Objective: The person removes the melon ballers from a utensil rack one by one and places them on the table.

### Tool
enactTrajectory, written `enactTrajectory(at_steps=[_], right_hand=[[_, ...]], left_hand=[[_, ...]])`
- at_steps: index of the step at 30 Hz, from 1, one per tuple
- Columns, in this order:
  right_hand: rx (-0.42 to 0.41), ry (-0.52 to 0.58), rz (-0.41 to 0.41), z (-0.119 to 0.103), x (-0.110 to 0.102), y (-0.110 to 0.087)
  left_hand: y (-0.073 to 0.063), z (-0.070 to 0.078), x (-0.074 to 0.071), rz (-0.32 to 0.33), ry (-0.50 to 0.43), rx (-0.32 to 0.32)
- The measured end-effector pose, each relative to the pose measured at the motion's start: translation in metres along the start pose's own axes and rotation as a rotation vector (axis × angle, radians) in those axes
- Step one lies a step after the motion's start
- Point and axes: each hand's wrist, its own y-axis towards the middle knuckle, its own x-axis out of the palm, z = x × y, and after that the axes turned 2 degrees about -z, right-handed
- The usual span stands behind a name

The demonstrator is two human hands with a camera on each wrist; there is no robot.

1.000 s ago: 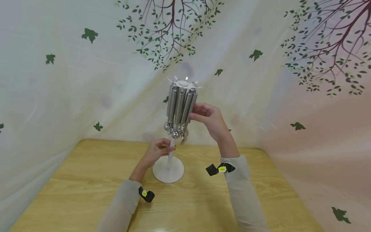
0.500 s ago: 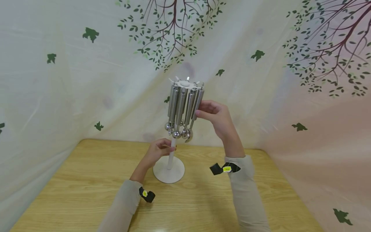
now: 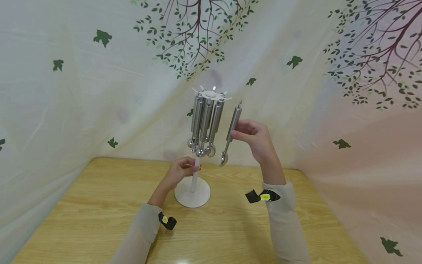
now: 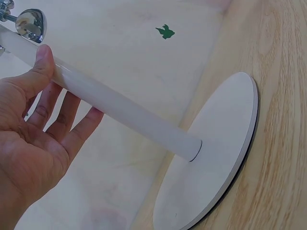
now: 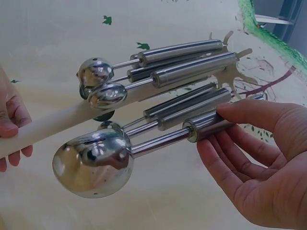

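A white stand (image 3: 192,194) with a round base and an upright pole stands on the table. Several steel scoops (image 3: 206,121) hang in a ring from the hooked white top. My left hand (image 3: 179,171) grips the pole (image 4: 124,110) below them, thumb on one side and fingers on the other. Off to the right of the ring, my right hand (image 3: 255,141) pinches one ice cream scoop (image 3: 234,123) by its handle, apart from the hooks. Its rounded bowl (image 5: 96,163) points downward in the head view and looks large and shiny in the right wrist view.
The wooden table (image 3: 99,205) carries the stand near its back edge. Behind and at the sides hangs a pale cloth (image 3: 148,110) printed with trees and green leaf shapes. Black wrist cameras (image 3: 263,196) sit on both sleeves.
My right hand has lifted the scoop off its hook and drawn it to the right, away from the ring. The left hand still holds the pole in the same place.
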Motion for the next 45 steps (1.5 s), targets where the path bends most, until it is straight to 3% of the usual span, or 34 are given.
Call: enactTrajectory(at_steps=[8,15,24,36,45], right_hand=[[0.133,-0.024,0.029,0.027,-0.017,-0.012],[0.266,0.005,0.043,0.062,-0.031,-0.022],[0.431,-0.039,0.025,0.106,-0.041,-0.038],[0.557,-0.045,-0.009,0.146,-0.035,-0.049],[0.604,-0.032,-0.015,0.166,-0.029,-0.048]], left_hand=[[-0.002,0.002,0.002,-0.004,-0.002,0.007],[-0.003,0.002,0.003,-0.004,-0.001,0.006],[-0.006,0.0,0.005,-0.005,-0.004,-0.01],[-0.003,-0.002,-0.001,-0.012,-0.052,-0.056],[-0.004,0.006,-0.005,-0.043,-0.056,-0.025]])
